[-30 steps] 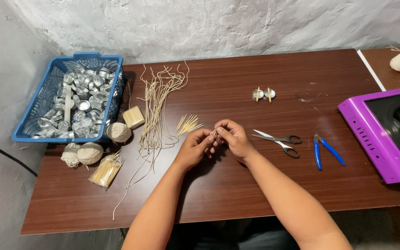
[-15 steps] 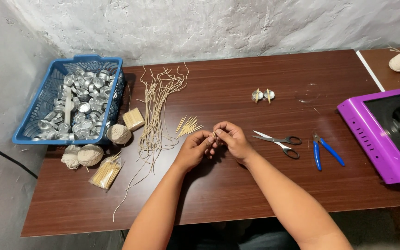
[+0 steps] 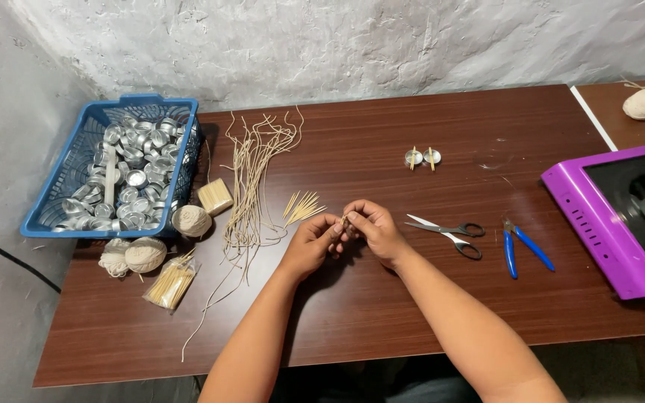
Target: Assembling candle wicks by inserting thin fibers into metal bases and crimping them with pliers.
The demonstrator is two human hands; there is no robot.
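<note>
Left hand (image 3: 310, 242) and right hand (image 3: 371, 227) met above worktop (image 3: 382, 313), both grips pinched on small stick (image 3: 344, 220); scissors (image 3: 449, 231) nearby.

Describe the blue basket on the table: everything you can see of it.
The blue basket is a rectangular plastic crate with latticed, open-mesh walls and a solid rim. It sits flat at the table's far left corner, close to the wall. It is filled with a heap of small, shiny metal cups. A pale block and a ball of twine lie by its near right corner. Neither hand touches it.
</note>
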